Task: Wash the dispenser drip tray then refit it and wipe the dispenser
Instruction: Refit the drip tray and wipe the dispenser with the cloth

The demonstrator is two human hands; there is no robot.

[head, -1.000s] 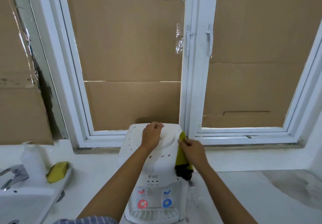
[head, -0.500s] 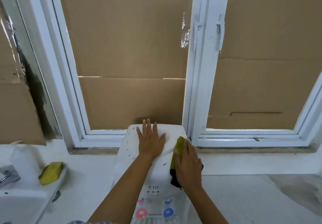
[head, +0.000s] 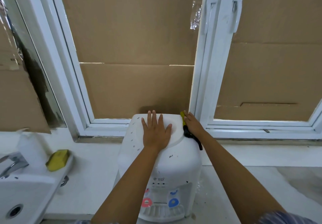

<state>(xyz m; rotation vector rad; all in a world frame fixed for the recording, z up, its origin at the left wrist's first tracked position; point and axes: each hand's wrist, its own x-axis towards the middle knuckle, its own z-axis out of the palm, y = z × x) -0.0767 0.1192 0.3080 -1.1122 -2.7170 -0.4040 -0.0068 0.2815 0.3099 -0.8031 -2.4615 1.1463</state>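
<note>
- Nearest, the drip tray (head: 163,212) sits fitted at the foot of the white dispenser (head: 177,162), under the red and blue taps, at the counter's (head: 97,171) front edge.
- Left of it, the sink (head: 26,194) fills the counter's front-left corner, a yellow sponge (head: 58,159) resting on its far rim beside the faucet (head: 12,162).
- Higher up, the left hand (head: 156,133) lies flat on the dispenser's top, fingers straight and spread, gripping nothing.
- At the top's far-right edge, the right hand (head: 192,124) presses a yellow-and-black cloth (head: 187,131) against the dispenser, fingers extended over it.
- Beyond, white window frames (head: 200,84) hold brown cardboard (head: 135,49).
</note>
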